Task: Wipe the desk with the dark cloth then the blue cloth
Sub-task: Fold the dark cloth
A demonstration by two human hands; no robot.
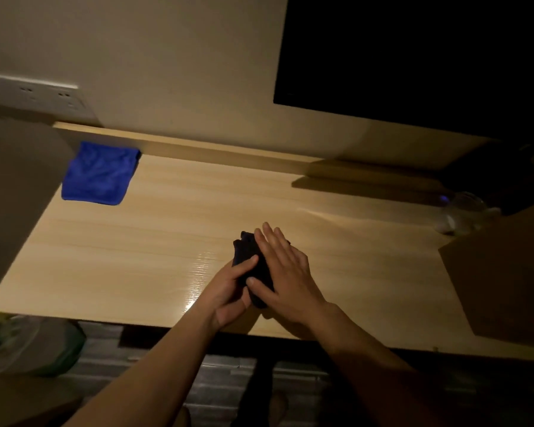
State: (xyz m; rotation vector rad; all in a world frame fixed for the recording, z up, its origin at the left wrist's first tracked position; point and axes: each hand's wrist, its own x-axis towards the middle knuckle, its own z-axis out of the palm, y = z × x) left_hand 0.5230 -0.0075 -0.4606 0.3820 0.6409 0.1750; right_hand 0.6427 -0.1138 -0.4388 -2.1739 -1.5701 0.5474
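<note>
A dark cloth is bunched between both my hands above the front middle of the light wooden desk. My left hand cups it from below with the thumb pressed on top. My right hand lies flat over it, fingers stretched out and thumb against the cloth. Much of the cloth is hidden by my hands. The blue cloth lies folded flat at the desk's far left corner, well away from both hands.
A dark screen hangs on the wall at the upper right. A brown box sits at the desk's right edge, with a clear glass object behind it. A wall socket strip is at the left. A greenish container stands below the desk's left front.
</note>
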